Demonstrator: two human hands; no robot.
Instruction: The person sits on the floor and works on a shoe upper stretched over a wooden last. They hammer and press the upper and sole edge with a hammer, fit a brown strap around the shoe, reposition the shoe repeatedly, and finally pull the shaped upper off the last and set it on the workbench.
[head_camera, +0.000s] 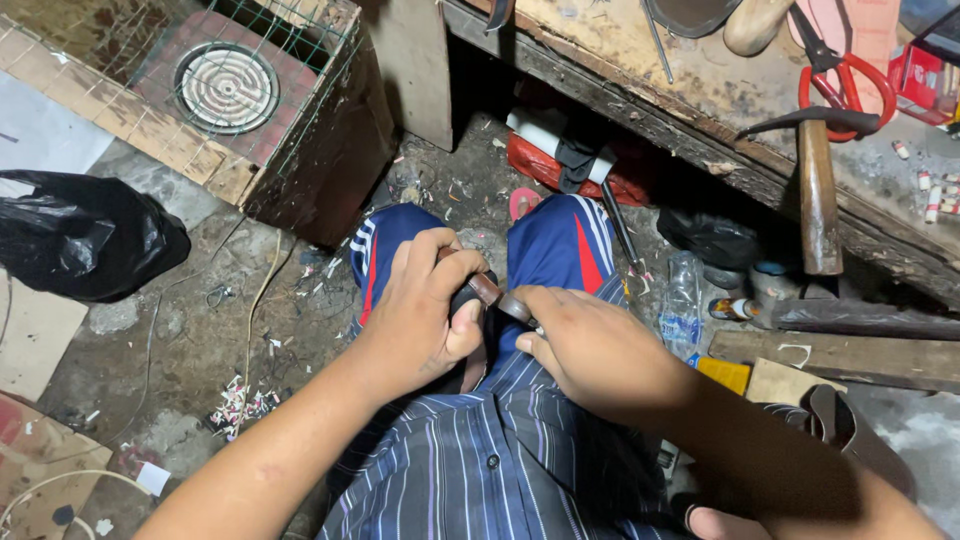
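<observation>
My left hand (425, 305) is closed around a small dark object with a brown, rounded end (487, 288), held over my lap. My right hand (590, 345) meets it from the right, fingers pinched on a small tool or part (520, 308) pressed against that object. What exactly sits between the fingers is mostly hidden. Both hands hover above my blue trousers (555, 245) with red and white stripes and my striped shirt (480, 460).
A worn wooden workbench (720, 100) at upper right carries a hammer (818, 190) and red-handled scissors (845, 85). A brick stove with a coil (225, 88) stands upper left, a black plastic bag (85, 245) at left. A plastic bottle (683, 300) and planks (850, 355) lie right.
</observation>
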